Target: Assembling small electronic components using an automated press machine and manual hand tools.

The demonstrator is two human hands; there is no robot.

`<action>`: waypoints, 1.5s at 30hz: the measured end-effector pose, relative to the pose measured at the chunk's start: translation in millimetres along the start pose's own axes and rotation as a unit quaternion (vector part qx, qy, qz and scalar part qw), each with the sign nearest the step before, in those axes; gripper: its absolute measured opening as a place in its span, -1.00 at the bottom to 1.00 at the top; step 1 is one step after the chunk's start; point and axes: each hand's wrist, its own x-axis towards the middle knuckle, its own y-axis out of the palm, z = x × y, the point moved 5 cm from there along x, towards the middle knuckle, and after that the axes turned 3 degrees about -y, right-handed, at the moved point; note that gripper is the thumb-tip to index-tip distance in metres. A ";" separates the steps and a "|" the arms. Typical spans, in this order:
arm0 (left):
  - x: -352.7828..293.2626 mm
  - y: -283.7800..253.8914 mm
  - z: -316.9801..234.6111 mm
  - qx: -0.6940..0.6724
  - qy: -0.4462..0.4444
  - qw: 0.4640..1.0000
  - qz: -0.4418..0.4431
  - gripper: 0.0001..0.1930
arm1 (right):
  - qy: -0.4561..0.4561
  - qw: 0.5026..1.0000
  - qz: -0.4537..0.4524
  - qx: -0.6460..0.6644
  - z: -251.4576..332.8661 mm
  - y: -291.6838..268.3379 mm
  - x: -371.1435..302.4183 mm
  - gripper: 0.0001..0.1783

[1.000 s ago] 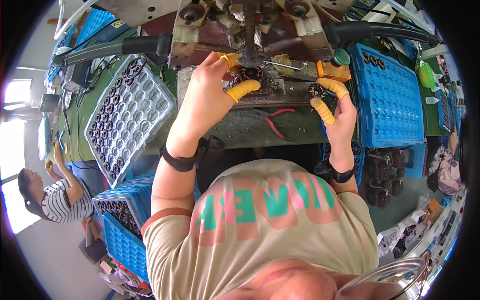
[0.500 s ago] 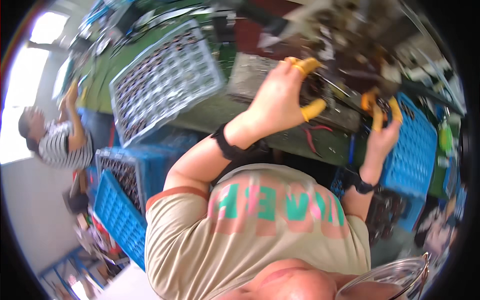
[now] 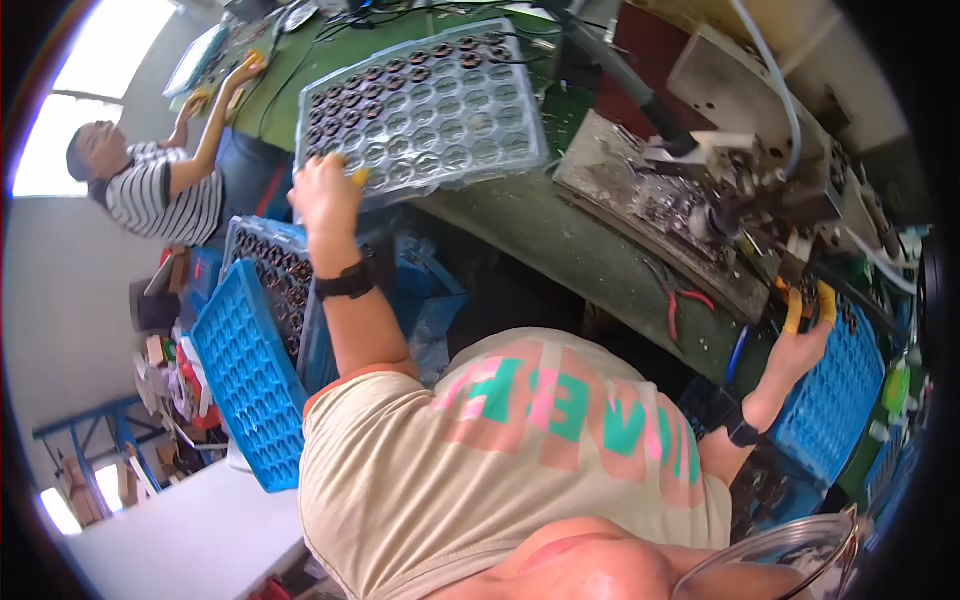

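My left hand [image 3: 327, 200], yellow covers on its fingertips, reaches over the near left corner of a clear plastic tray [image 3: 535, 125]. Its fingers curl down at the tray's edge; what they grip, if anything, is hidden. Small dark ring-shaped parts [image 3: 350, 100] fill the tray's left and far pockets, while many pockets in its middle and right hold none. My right hand [image 3: 800, 335], also with yellow fingertip covers, is closed on a small dark part [image 3: 808, 292] beside the right end of a bench machine [image 3: 740, 190]. The part's exact shape is unclear.
Red-handled pliers [image 3: 675, 300] and a blue pen [image 3: 737, 355] lie along the green bench's near edge [image 3: 520, 240]. Blue trays stand at right [image 3: 835, 390] and lower left [image 3: 255, 370], beside a stacked crate of parts [image 3: 275, 275]. Another person [image 3: 150, 195] works at far left.
My left hand has moved from the machine's work area leftward to the clear tray. My right hand stays at the right, still holding a small dark part. The head view has shifted.
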 end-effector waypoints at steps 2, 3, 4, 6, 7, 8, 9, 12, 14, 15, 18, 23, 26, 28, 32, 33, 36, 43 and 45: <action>-1.0 12.2 10.1 0.013 -0.009 0.995 0.095 -0.59 | -0.009 0.994 0.021 0.108 -13.1 -10.7 5.1 -0.57; 4.4 25.0 8.8 0.007 0.012 0.995 0.103 -0.60 | -0.004 0.987 0.023 0.160 -14.4 -23.3 9.3 -0.58; -0.3 28.8 16.6 0.011 0.019 0.996 0.088 -0.62 | 0.002 0.979 0.011 0.202 -14.2 -18.6 10.3 -0.58; 4.3 46.9 29.9 -0.003 0.039 0.997 0.070 -0.64 | 0.019 0.975 -0.019 0.220 -15.5 -29.7 16.7 -0.59; 0.0 46.7 37.3 -0.009 0.041 0.997 0.063 -0.65 | 0.031 0.976 -0.032 0.211 -20.5 -35.8 20.9 -0.60; 3.6 51.7 42.4 -0.019 0.048 0.997 0.058 -0.66 | 0.068 0.978 -0.050 0.193 -30.6 -50.4 21.1 -0.60; 10.6 50.6 38.3 -0.026 0.062 0.996 0.056 -0.67 | 0.090 0.978 -0.071 0.176 -43.4 -67.7 20.1 -0.61; 21.7 58.5 42.4 -0.043 0.051 0.994 0.091 -0.71 | 0.139 0.986 -0.055 0.069 -81.9 -95.8 11.8 -0.60; 11.2 37.4 33.1 -0.098 0.076 0.989 0.084 -0.72 | 0.163 0.986 0.016 0.035 -108.8 -129.0 26.7 -0.63; 10.8 30.2 29.5 -0.098 0.077 0.989 0.079 -0.72 | 0.167 0.985 0.006 0.030 -121.5 -127.8 25.6 -0.63; 14.9 27.3 32.5 -0.090 0.085 0.991 0.060 -0.71 | 0.152 0.983 0.107 0.004 -135.6 -106.6 33.9 -0.62; 14.3 25.3 25.5 -0.271 0.063 0.960 0.019 -0.72 | 0.134 0.973 0.185 -0.041 -142.2 -73.3 60.1 -0.58; 7.4 24.1 15.4 -0.414 0.003 0.908 0.064 -0.65 | 0.120 0.962 0.230 -0.078 -138.8 -66.5 63.7 -0.55; 0.5 12.4 6.0 -0.457 0.010 0.888 0.053 -0.61 | 0.115 0.958 0.246 -0.097 -135.8 -67.1 63.4 -0.53; 5.7 22.1 -0.5 -0.549 0.101 0.829 0.026 -0.57 | 0.062 0.984 0.148 -0.077 -103.8 -83.8 56.8 -0.54; 1.7 16.5 -12.8 -0.569 0.100 0.815 0.035 -0.57 | 0.038 0.991 0.109 -0.070 -88.8 -89.4 55.5 -0.55; -7.0 11.7 -59.2 -0.637 0.121 0.758 0.068 -0.57 | -0.029 0.998 0.050 -0.014 -26.1 -96.4 34.7 -0.67; -35.8 3.3 -159.0 -0.662 0.203 0.711 0.121 -0.58 | -0.210 0.976 0.045 0.041 72.3 -32.6 -44.1 -0.82; -41.6 10.3 -171.9 -0.667 0.209 0.702 0.136 -0.56 | -0.207 0.976 0.044 0.049 77.2 -12.6 -60.6 -0.81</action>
